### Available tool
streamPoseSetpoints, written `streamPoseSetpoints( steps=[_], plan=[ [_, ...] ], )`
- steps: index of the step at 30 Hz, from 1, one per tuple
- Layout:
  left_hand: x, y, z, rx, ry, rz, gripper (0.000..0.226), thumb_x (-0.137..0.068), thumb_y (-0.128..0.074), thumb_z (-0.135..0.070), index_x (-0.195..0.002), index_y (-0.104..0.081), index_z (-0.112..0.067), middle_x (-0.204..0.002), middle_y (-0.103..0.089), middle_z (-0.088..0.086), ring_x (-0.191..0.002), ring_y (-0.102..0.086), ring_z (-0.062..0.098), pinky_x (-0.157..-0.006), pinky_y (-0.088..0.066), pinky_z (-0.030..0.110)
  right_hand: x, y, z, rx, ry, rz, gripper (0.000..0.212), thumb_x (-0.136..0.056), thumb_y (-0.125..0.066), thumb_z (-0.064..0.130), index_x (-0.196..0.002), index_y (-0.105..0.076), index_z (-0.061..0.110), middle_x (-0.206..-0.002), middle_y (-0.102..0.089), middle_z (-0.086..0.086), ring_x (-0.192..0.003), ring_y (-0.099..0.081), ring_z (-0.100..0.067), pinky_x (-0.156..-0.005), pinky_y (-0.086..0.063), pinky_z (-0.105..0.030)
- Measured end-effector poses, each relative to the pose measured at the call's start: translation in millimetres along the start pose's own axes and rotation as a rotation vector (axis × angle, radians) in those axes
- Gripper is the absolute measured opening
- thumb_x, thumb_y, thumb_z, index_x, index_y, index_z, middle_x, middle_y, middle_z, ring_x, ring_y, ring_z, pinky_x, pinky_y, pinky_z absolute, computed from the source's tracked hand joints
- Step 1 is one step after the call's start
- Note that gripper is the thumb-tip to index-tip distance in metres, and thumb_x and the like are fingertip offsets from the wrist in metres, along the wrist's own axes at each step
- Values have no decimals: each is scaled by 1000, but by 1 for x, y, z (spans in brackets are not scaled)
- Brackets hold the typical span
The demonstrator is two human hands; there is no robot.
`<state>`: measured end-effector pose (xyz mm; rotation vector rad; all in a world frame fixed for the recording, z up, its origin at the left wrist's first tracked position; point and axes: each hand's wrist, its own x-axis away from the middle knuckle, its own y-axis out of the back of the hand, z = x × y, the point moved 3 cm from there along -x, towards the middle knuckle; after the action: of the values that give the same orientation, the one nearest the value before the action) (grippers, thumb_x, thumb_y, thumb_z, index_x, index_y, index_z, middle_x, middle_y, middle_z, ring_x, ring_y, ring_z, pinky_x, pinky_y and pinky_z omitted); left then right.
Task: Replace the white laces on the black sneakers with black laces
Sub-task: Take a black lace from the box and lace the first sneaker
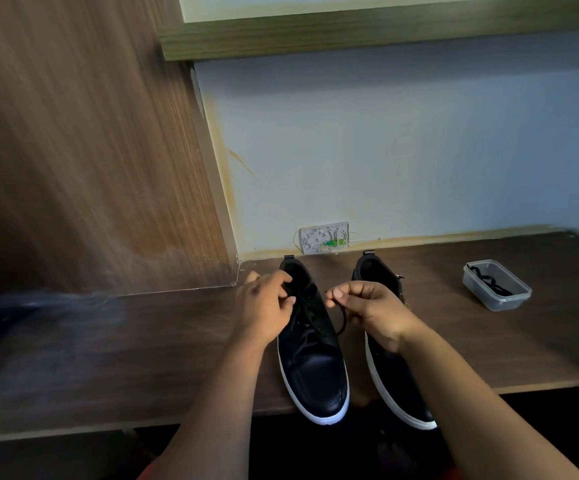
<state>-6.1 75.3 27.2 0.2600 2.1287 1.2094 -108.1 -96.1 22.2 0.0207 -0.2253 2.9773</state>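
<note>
Sneakers sit toes toward you; the left sneaker (310,344) wears black lace (340,325), which your right hand (367,311) pinches, while your left hand (269,306) grips its collar.

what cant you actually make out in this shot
1. Right sneaker lacing: head view, hidden by the right hand and forearm.
2. Left sneaker upper eyelets: covered by the left hand.
3. Black lace routing: black on black, too dark.
4. Plastic container contents: dark strands, too small to identify.
</note>
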Motion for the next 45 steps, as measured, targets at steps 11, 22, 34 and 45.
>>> streamPoseSetpoints(
  steps=[11,22,34,45],
  plan=[
    [-1,-4,-12,8,-150,5,9,-81,-74,-23,-89,-77,-24,-86,-70,-7,-84,-55,18,-70,-45,29,-10,-25,-28,546,164,-369,15,-81,-75,13,-86,-68,25,-75,-69,12,-71,-63,5,-70,-47,-12],
    [3,-11,-12,-90,-172,27,6,-90,-63,-21,-87,-66,-18,-85,-64,-3,-86,-52,20,-68,-39,31,-15,-42,-35,715,135,-454,6,-88,-65,26,-86,-67,20,-76,-66,8,-72,-59,-5,-61,-40,-13],
    [4,-12,-12,32,-79,113,11,-93,-54,-16,-97,-65,-14,-96,-64,2,-92,-57,20,-76,-41,29,-25,-45,-34,788,89,-420,12,-88,-61,26,-87,-67,16,-73,-60,7,-64,-51,-2,-52,-37,-5],
    [8,-8,-18,3,87,-13,15,-95,-51,-19,-92,-65,-14,-97,-65,3,-91,-59,22,-68,-30,23,-28,-57,-36,952,240,-424,17,-97,-50,21,-98,-61,7,-98,-62,-9,-91,-58,-27,-75,-41,-35]
  ],
)
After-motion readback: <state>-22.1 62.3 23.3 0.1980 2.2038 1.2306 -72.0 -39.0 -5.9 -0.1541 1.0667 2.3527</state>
